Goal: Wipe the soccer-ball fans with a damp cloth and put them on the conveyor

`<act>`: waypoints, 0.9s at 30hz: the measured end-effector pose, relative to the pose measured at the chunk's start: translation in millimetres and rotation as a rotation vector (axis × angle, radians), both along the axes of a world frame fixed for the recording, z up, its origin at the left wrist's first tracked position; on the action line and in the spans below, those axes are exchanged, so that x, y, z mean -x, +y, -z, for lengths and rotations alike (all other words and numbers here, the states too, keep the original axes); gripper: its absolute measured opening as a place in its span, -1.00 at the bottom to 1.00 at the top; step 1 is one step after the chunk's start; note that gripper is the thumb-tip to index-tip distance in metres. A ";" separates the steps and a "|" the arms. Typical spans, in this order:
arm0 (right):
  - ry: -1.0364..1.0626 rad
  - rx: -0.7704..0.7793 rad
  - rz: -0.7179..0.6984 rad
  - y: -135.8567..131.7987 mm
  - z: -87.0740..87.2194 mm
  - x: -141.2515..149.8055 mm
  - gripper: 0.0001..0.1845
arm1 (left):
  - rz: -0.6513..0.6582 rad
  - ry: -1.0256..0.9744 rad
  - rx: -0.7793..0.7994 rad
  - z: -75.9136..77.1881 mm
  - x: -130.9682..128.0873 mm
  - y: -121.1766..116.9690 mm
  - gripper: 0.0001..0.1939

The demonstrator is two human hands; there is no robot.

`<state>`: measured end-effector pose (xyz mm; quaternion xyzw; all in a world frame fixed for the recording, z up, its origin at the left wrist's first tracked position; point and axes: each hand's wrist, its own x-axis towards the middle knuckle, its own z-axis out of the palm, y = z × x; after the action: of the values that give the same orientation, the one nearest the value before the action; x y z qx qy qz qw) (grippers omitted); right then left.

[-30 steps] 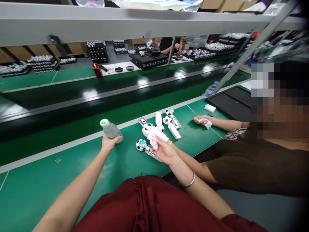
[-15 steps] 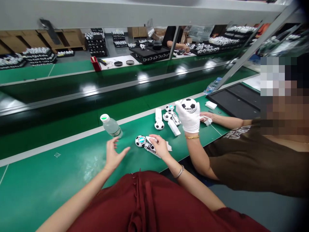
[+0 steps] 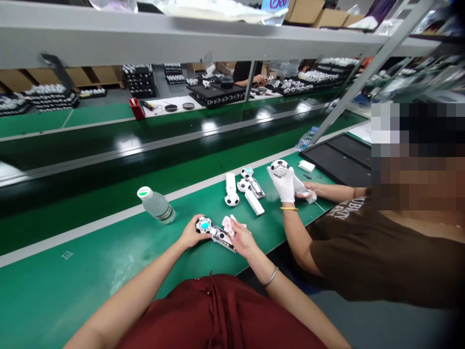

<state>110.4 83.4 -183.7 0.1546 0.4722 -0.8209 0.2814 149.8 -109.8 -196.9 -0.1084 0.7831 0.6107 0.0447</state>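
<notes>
Well, football-patterned device (image 3: 218, 234) in left hand (image 3: 190, 233), bottle label (image 3: 166, 214) illegible.

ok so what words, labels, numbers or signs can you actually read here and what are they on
Apparently "Ga", in large purple letters on the blue pack on the overhead shelf; the rest is unclear.
Possibly "UBL", white lettering on the brown shirt; blurred.
Labels on the near bottle and far bottle: too small.
Pale mark on the green table: unreadable.
Ball-patterned device in the left hand: no readable text.
</notes>
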 end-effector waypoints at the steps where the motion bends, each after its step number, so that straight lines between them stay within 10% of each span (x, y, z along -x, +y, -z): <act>1: -0.035 0.035 0.007 0.3 -0.5 -0.4 -0.53 | -0.016 0.007 -0.016 -2.5 -1.8 0.1 -0.25; 6: -0.114 0.216 -0.140 -22.3 -38.9 -2.2 -0.61 | -0.166 0.043 -0.123 -29.3 -13.7 -2.2 -0.28; 11: 0.068 0.350 -0.271 -37.4 -111.1 9.6 -0.65 | -0.274 0.073 -0.362 -89.4 -14.1 -6.8 -0.29; 18: 0.600 -0.153 -0.176 -19.0 -141.8 26.5 -0.66 | -0.318 -0.240 -0.922 -164.2 -24.2 9.5 -0.45; 27: 1.279 -0.535 -0.201 -19.6 -169.1 -0.5 -0.82 | -0.159 -0.171 -0.840 -172.2 -44.1 28.6 -0.43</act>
<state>110.9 63.8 -14.5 -0.3391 0.7431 -0.5764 -0.0250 193.8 -81.2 -24.7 -0.1910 0.4492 0.8668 0.1023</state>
